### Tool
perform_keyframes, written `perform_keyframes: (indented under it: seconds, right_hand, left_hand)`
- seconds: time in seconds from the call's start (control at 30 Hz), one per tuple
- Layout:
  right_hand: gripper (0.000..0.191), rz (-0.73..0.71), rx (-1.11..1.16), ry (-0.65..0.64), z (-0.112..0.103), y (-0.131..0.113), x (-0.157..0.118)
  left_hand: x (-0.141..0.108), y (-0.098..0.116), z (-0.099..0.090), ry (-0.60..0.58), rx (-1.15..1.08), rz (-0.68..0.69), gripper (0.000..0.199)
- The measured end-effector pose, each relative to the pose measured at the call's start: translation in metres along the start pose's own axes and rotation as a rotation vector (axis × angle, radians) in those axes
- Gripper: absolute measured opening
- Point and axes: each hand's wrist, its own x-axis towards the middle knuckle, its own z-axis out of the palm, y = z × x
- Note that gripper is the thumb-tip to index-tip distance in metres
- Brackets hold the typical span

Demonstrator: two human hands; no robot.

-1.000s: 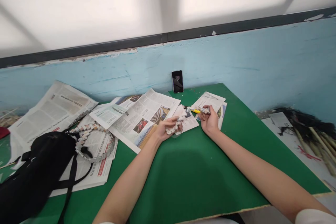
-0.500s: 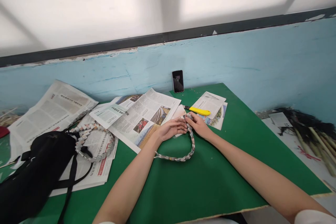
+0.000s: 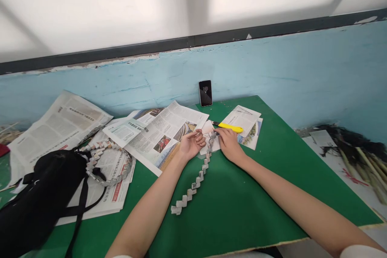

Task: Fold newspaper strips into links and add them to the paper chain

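**Folded newsprint chain stretched across a green table**

Newsprint, folded into a zigzag paper chain, lies in a nearly straight line on the green table, running from the person's hands down toward the near edge. Its far end sits between the two hands, on small paper sheets. The left hand rests palm-up-ish just beside that end, its fingers curled loosely inward; whether they actually pinch the chain cannot be told. The right hand lies flatter, fingers extended toward the chain's top end and touching or nearly touching it, not clenched.

Just beyond the right hand lies a yellow utility knife, resting across a folded newspaper page. A large open newspaper spreads to the left of the left hand. Farther left, a second paper chain, curved into a ring, lies on more newspaper beside a black bag. A phone stands upright against the blue wall at the table's far edge.
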Motion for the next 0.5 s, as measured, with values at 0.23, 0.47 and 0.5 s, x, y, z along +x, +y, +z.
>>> perform_keyframes:
  seconds: [0.23,0.47,0.5]
  right_hand:
    - [0.047,0.08,-0.045,-0.017,0.008,0.0045,0.0005]
    - [0.053,0.188,0.046,0.005,0.0031,0.0006,0.0043]
    - [0.051,0.199,0.091,0.003,0.0018,-0.0002,0.0048]
  left_hand:
    - [0.0001,0.0012,0.0024,0.018,0.05,0.108,0.008]
    - [0.0007,0.001,0.0028,0.06,0.134,0.1,0.009]
    - [0.0007,0.001,0.0029,0.062,0.132,0.102,0.009]
